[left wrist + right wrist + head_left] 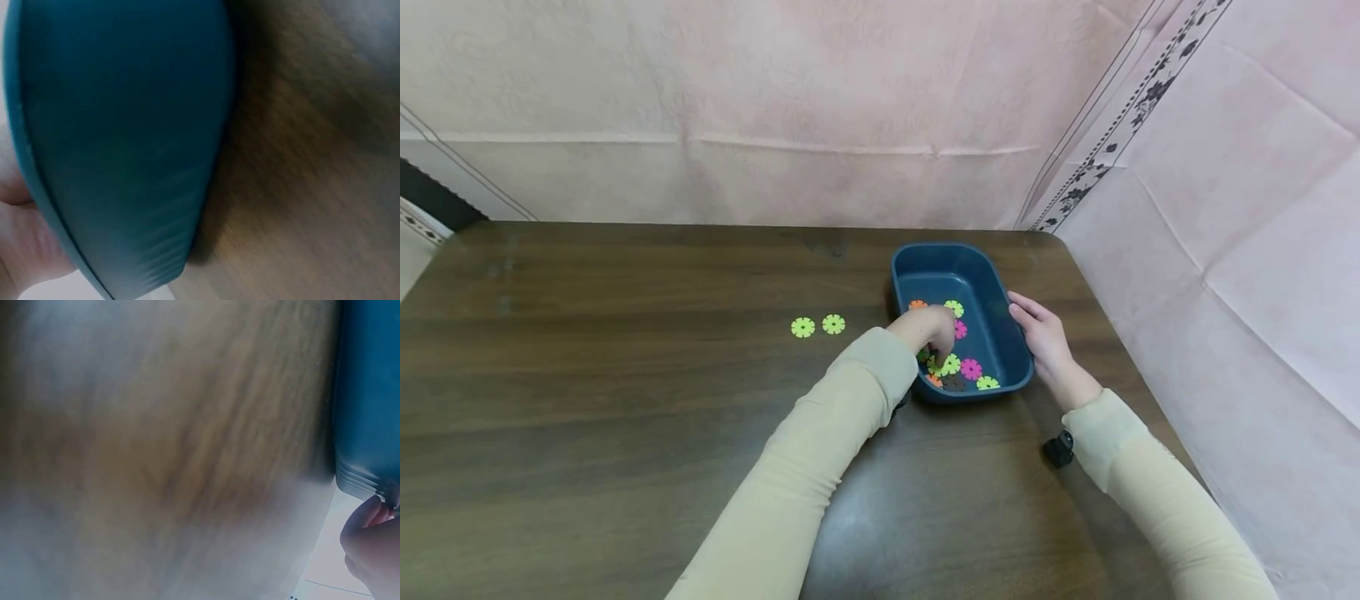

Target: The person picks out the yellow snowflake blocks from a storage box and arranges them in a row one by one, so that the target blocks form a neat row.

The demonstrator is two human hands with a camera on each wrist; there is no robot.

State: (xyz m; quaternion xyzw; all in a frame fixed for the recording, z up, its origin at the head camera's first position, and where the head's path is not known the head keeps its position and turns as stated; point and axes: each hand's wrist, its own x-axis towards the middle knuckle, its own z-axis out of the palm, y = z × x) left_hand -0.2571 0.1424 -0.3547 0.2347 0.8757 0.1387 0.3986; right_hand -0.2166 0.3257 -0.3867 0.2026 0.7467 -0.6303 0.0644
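Only the head view shows the flowers (972, 368) inside my blue tray (991, 329), right of centre, and two yellow flowers (802, 327) nearer mid-frame; the wrist views give just its outer wall. My left hand (928, 327) bends down into the tray, my right hand (1047, 340) touches its right side; I can't tell either one's grip.

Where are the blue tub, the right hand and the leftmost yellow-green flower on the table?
Blue tub (982, 337): head view, on its bare inside floor.
Right hand (1048, 343): head view, on the middle of the hand.
Leftmost yellow-green flower (802, 327): head view, at its centre.
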